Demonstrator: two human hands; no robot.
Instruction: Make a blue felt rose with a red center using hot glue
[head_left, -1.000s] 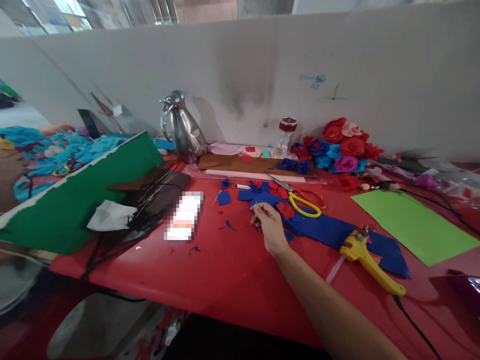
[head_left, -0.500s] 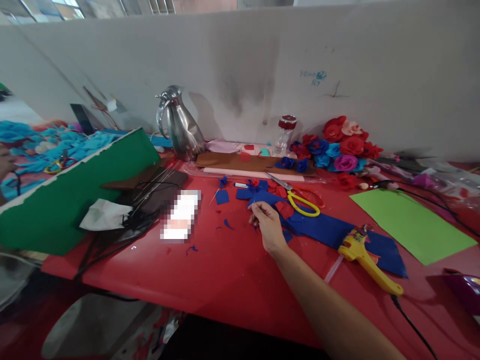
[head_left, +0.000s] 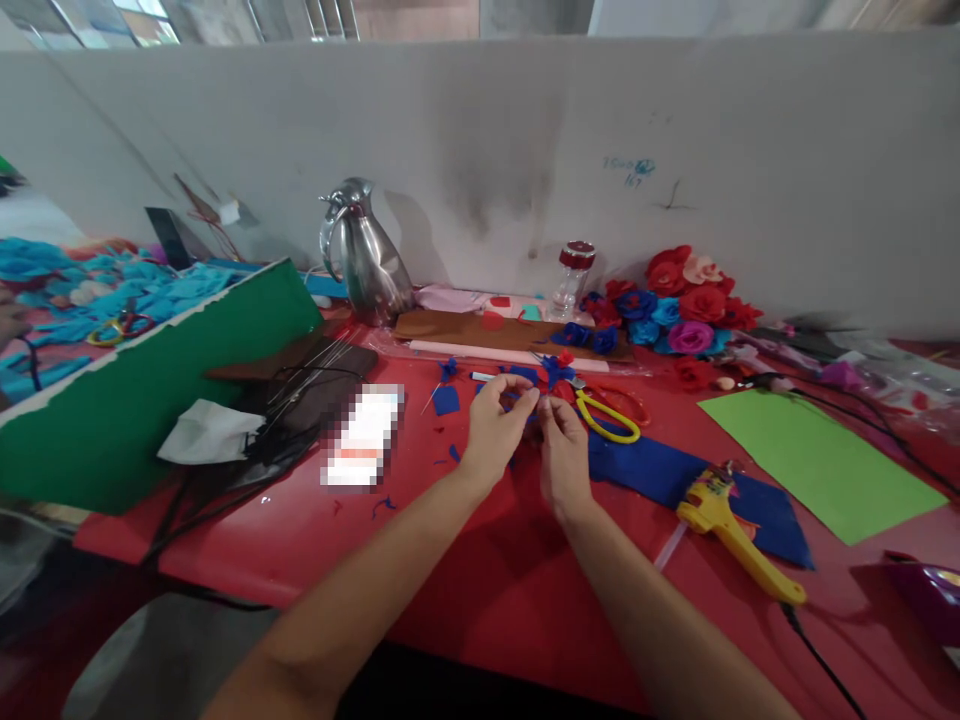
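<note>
My left hand (head_left: 496, 425) and my right hand (head_left: 564, 450) meet fingertip to fingertip over the middle of the red table. Fingers and thumb of each are pinched together on something too small to make out. Just beyond them is a small blue and red flower (head_left: 559, 368). Yellow-handled scissors (head_left: 611, 418) lie beside my right hand. A long blue strip (head_left: 649, 468) extends to the right under a yellow glue gun (head_left: 712, 508). To the left of my left hand are a blue square (head_left: 446, 400) and a blue flower on a thin stem (head_left: 448, 370).
A steel jug (head_left: 371, 260) and a red-lidded glass bottle (head_left: 574, 280) stand by the wall. Paper flowers (head_left: 694, 305) lie at the back right, near a green sheet (head_left: 817, 460). A green board (head_left: 165, 385) stands left, with a blurred phone (head_left: 364, 437) nearer. A person's hand (head_left: 11, 315) shows far left.
My left hand has come in from below and met my right hand, which has shifted slightly right and turned. A blue and red flower now shows just beyond my fingers.
</note>
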